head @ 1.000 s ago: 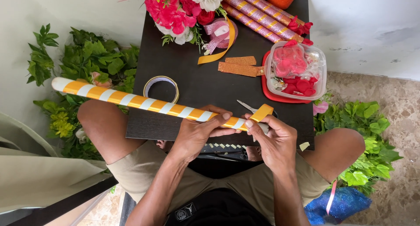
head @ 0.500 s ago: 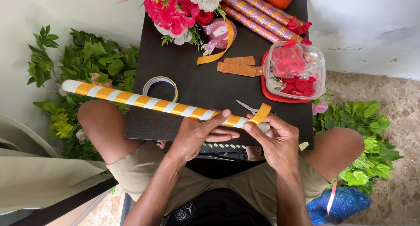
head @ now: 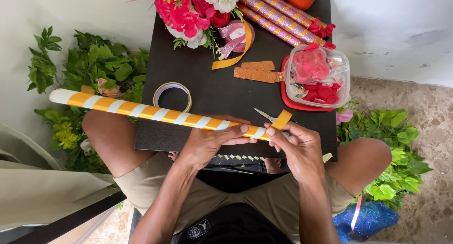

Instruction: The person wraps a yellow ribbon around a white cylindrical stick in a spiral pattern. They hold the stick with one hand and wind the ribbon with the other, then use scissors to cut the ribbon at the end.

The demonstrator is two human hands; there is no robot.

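Near the six o'clock edge of the black surface (head: 207,90), a long white stick (head: 155,112) lies slanted, its far end pointing to nine o'clock. Orange ribbon (head: 282,119) is wound around it in stripes almost to the near end. Only a short bit by the hands looks left to wrap, and the loose ribbon end sticks up there. The left hand (head: 210,142) is closed around the stick. The right hand (head: 297,145) pinches the stick's end and the ribbon. Scissors (head: 266,115) lie just behind the hands. A tape roll (head: 173,96) sits at ten o'clock. A clear box of red bits (head: 318,76) is at two o'clock. Flowers (head: 188,10) and pink wrapped sticks (head: 283,15) lie at twelve o'clock.
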